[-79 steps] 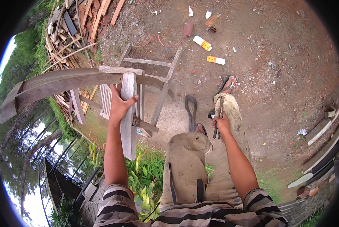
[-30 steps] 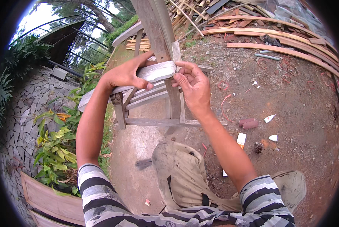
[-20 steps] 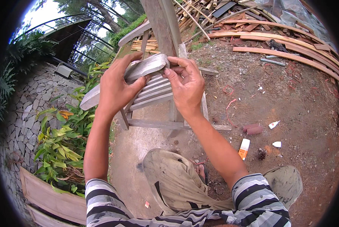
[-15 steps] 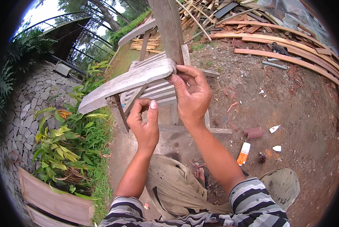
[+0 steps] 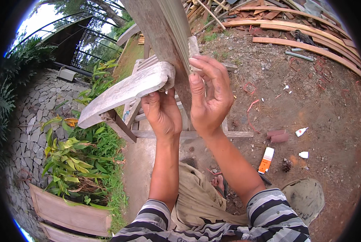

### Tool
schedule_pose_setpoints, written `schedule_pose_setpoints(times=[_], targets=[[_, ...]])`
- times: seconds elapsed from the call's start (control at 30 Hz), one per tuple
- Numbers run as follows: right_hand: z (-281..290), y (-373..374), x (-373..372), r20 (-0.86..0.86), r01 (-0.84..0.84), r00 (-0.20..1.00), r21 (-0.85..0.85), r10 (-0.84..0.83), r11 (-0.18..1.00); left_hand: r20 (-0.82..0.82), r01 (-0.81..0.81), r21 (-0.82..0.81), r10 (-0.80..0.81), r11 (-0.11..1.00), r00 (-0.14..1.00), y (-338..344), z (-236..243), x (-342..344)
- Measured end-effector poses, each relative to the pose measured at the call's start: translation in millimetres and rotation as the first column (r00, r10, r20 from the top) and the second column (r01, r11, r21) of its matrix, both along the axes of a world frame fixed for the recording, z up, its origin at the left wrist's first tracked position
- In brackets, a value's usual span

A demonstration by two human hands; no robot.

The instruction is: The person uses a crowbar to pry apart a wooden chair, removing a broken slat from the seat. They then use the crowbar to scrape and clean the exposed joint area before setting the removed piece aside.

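Up at the joint, left hand [image 5: 161, 113] grips the weathered armrest [image 5: 126, 90] from below, right hand [image 5: 210, 97] open, fingers against the upright post [image 5: 156, 28]. Best keep both pieces flush and steady.

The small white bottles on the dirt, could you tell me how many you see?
2: one bottle lies right of the reddish blocks, another just below it. Others may hide among debris.

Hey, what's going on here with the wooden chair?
A person in a striped shirt is handling a weathered wooden chair outdoors. The left hand grips the underside of the curved armrest near its end, and the right hand rests open against the upright post where armrest and post meet. On the dirt to the right lie an orange-and-white tube, a small white bottle and curved wooden strips.
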State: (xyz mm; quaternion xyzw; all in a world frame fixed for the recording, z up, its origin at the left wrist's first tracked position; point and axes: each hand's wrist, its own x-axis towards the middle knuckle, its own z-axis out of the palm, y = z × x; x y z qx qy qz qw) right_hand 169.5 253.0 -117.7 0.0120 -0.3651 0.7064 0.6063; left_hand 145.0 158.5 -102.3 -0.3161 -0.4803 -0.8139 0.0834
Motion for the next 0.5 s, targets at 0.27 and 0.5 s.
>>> schedule_pose_setpoints(times=[0.27,0.5], targets=[[-15.0,10.5,-28.0,0.027,-0.229,0.973,0.100,0.228,0.968,0.026,0.039,-0.010,-0.039,0.999,0.999,-13.8,-3.7,-10.8],[-22.2,-2.4,-44.5,-0.037,-0.216,0.975,0.076,0.219,0.973,0.086,-0.072,-0.028,0.074,0.997,0.994,-10.5,-3.3,1.5]])
